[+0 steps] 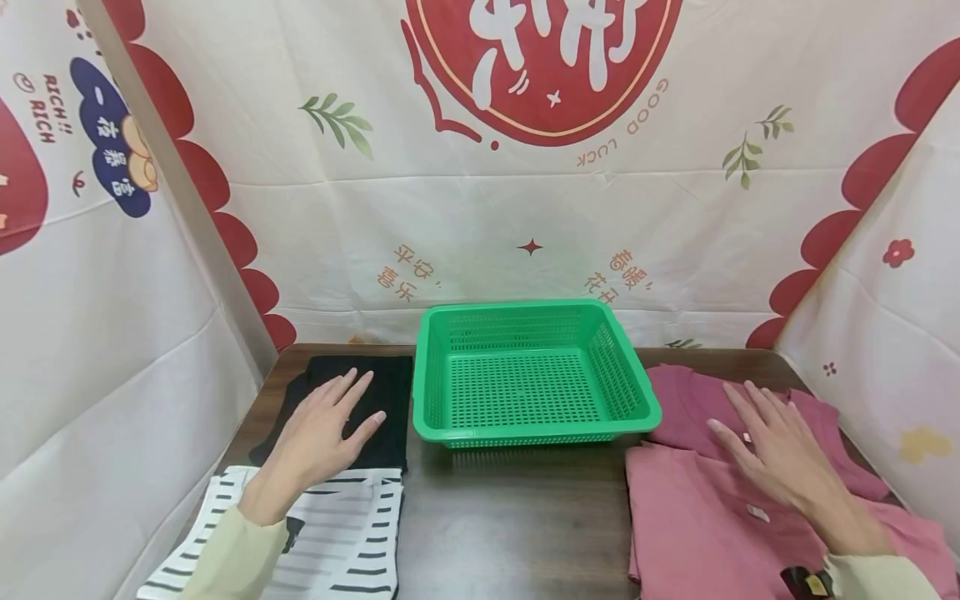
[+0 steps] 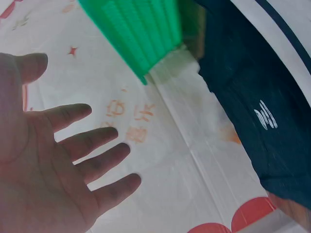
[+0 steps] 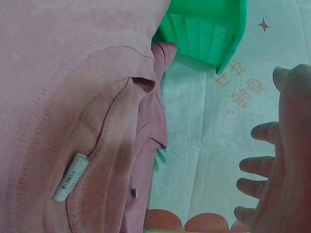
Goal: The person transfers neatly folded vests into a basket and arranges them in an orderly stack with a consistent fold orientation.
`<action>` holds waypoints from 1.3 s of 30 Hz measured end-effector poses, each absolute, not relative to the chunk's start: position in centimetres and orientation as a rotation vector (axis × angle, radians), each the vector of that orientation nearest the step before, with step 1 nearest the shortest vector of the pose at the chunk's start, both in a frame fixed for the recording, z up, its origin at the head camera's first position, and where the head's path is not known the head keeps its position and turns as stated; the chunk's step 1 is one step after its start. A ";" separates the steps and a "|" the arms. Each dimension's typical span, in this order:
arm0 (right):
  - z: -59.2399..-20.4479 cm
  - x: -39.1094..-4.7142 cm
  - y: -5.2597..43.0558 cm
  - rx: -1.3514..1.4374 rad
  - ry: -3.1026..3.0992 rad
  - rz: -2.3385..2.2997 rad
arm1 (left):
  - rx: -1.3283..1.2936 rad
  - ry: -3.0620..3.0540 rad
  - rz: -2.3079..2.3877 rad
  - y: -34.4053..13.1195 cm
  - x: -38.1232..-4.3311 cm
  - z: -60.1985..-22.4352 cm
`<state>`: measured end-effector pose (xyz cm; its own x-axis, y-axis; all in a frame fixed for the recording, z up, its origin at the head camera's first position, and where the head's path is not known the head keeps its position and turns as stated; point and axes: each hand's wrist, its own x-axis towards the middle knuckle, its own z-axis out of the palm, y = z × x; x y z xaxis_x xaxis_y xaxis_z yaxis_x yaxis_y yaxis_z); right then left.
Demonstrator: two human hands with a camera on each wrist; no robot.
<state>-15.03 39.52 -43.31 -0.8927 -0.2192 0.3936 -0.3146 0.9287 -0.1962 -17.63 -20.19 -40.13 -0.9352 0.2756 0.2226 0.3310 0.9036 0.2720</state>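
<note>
My left hand (image 1: pixel 321 435) hovers with spread fingers over a folded black garment (image 1: pixel 386 450) at the table's left, palm empty. Nearer me lies a white garment with dark stripes (image 1: pixel 352 542), partly hidden by the left sleeve. On the right, my right hand (image 1: pixel 780 454) is held with fingers apart above a folded dark pink garment (image 1: pixel 678 400) and a lighter pink garment (image 1: pixel 690 517). White neck labels show on the pink clothes. Between the hands stands a green plastic basket (image 1: pixel 525 435) with nothing inside. In the wrist views both hands hold nothing.
Beneath everything is a dark wooden table (image 1: pixel 510 533). A white printed cloth (image 1: pixel 480 217) with red scallops hangs behind it and along both sides. The basket stands near the back edge, close to the black and dark pink garments.
</note>
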 end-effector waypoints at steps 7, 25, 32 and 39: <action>-43.8 -14.2 40.3 0.401 -2.664 0.448 | -0.482 -2.862 -0.555 -19.0 -16.6 -39.6; -45.0 -9.9 41.1 0.217 -2.713 0.647 | -0.496 -2.780 -0.749 -16.8 -13.4 -40.1; -45.8 -8.4 41.9 0.205 -2.668 0.627 | -0.725 -2.747 -0.973 -15.2 -12.6 -39.9; -46.4 -7.5 42.6 0.244 -2.568 0.578 | -0.978 -2.728 -1.190 -13.5 -12.3 -40.0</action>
